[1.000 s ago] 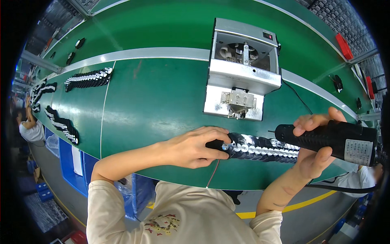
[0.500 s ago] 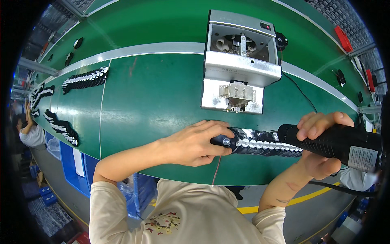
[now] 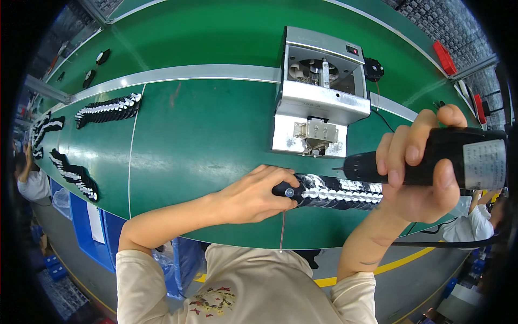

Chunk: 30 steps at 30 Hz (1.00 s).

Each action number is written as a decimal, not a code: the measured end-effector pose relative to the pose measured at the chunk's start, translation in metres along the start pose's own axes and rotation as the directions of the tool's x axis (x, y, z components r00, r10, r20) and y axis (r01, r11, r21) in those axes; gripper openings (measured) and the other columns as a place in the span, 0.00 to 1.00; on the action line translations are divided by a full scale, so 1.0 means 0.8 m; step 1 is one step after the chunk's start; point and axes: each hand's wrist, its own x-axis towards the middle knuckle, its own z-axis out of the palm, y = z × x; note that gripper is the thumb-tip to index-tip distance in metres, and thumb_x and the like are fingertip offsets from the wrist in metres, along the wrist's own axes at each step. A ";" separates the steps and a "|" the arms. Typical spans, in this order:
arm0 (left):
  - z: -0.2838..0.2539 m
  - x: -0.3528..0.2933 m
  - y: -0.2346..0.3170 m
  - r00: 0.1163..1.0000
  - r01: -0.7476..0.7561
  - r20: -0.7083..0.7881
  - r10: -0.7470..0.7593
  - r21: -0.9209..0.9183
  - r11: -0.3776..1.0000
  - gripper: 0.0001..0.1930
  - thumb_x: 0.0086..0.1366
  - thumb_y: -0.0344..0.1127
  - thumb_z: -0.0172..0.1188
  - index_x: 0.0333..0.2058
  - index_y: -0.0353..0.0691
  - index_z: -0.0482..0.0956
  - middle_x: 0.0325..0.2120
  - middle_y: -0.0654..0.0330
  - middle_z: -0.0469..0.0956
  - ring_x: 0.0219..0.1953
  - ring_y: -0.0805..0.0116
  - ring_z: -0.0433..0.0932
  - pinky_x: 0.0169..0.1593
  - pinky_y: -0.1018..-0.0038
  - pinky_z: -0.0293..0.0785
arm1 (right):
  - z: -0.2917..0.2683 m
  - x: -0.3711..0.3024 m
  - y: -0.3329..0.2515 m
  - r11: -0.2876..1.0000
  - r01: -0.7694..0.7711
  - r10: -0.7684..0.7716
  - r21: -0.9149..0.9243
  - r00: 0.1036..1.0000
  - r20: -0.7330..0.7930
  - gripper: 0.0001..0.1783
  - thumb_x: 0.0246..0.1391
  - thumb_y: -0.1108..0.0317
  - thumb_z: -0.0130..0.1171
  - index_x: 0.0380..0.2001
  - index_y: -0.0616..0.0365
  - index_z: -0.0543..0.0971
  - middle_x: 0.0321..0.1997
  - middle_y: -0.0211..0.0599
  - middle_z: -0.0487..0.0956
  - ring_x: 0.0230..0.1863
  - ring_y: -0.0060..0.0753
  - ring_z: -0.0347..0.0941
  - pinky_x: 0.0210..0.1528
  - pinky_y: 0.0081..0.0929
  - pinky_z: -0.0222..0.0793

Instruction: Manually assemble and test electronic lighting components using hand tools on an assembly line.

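Left hand (image 3: pixel 261 194): thumb and fingers pinched snug about leftmost black piece (image 3: pixel 280 189), screw head showing. Overlapping black-and-silver row (image 3: pixel 341 192) runs from it toward 3 o'clock, flat on green bench (image 3: pixel 199 135). Right hand (image 3: pixel 414 198) wrapped round black power screwdriver (image 3: pixel 451 144), bit toward 9 o'clock, clear of the screw. Metal machine (image 3: pixel 324 100) at left hand's 1 o'clock; another row (image 3: pixel 109 110), 10 o'clock.
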 end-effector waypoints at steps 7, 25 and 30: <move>0.002 -0.014 -0.005 0.996 -0.015 -0.085 0.016 0.007 1.000 0.11 0.52 0.31 0.66 0.36 0.48 0.82 0.46 0.58 0.71 0.53 0.53 0.71 0.51 0.60 0.70 | 0.031 0.021 0.025 0.998 0.033 -0.036 -0.057 0.998 -0.048 0.23 0.53 0.61 0.52 0.50 0.61 0.68 0.28 0.36 0.69 0.15 0.24 0.63 0.20 0.28 0.62; 0.007 -0.020 -0.008 0.993 -0.014 -0.117 0.016 0.017 1.000 0.11 0.49 0.32 0.63 0.34 0.47 0.84 0.45 0.59 0.72 0.54 0.56 0.69 0.55 0.62 0.66 | 0.057 -0.028 0.013 0.990 -0.136 0.136 0.027 0.990 -0.027 0.21 0.50 0.65 0.61 0.43 0.58 0.63 0.24 0.36 0.67 0.15 0.28 0.65 0.21 0.30 0.65; 0.006 -0.022 -0.009 0.991 -0.012 -0.135 0.018 0.041 0.999 0.10 0.50 0.32 0.65 0.34 0.48 0.84 0.44 0.59 0.73 0.53 0.54 0.72 0.51 0.62 0.68 | 0.065 -0.042 0.027 0.982 -0.175 0.178 0.069 0.983 -0.045 0.22 0.49 0.68 0.63 0.43 0.57 0.63 0.25 0.38 0.69 0.16 0.30 0.67 0.22 0.33 0.68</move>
